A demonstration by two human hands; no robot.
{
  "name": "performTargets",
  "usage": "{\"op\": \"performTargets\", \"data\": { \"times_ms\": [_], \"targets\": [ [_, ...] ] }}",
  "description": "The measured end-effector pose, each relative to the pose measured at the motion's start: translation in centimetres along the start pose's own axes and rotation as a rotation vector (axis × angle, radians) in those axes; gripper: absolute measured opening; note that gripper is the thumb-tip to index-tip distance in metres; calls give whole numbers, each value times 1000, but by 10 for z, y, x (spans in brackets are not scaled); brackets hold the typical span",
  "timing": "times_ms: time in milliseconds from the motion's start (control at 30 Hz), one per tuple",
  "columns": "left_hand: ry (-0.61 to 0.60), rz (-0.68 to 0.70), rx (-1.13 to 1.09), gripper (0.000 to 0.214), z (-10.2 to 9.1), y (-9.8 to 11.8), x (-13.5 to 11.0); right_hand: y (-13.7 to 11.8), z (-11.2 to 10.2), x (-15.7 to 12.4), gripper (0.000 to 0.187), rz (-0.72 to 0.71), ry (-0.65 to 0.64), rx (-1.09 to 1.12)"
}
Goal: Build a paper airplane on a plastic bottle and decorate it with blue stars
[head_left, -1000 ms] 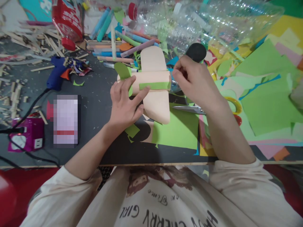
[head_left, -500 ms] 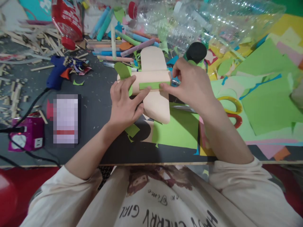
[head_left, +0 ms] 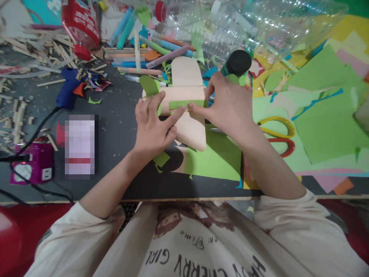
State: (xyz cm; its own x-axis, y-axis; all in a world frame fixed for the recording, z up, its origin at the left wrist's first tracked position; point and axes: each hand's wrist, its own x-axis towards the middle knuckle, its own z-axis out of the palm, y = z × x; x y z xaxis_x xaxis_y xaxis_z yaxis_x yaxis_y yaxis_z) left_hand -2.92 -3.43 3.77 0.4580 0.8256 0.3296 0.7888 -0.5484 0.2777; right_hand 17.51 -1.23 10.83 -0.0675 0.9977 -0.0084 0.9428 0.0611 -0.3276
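Note:
A beige paper plane model (head_left: 187,96), a rolled tube with two rounded wings, lies on the dark table. A green paper strip (head_left: 184,104) runs along its tube and a green tail fin (head_left: 149,85) stands at its left end. My left hand (head_left: 152,129) grips the tube's left part, fingers wrapped over it, index fingertip on the strip's left end. My right hand (head_left: 227,105) holds the tube's right end, its thumb pressing the strip from the right.
Scissors with yellow and red handles (head_left: 276,132) lie right of my right wrist. A black-capped glue bottle (head_left: 238,62) stands behind my right hand. A blue glue gun (head_left: 67,88) lies at the left. Clear plastic bottles (head_left: 245,27), coloured paper sheets (head_left: 325,115) and markers crowd the back and right.
My right hand has slid leftward along the tube, its thumb moving over the green strip toward my left index finger. My left hand and the plane have stayed put.

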Motion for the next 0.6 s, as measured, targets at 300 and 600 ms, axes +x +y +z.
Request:
{"op": "performTargets", "data": {
  "times_ms": [300,600],
  "targets": [
    [-50,-33,-21,44,-7,-3,2,-2,-7,3,28,17,-80,-116],
    [-16,10,-23,46,-7,-11,0,1,-11,0,13,-17,-87,-63]
  ]
}}
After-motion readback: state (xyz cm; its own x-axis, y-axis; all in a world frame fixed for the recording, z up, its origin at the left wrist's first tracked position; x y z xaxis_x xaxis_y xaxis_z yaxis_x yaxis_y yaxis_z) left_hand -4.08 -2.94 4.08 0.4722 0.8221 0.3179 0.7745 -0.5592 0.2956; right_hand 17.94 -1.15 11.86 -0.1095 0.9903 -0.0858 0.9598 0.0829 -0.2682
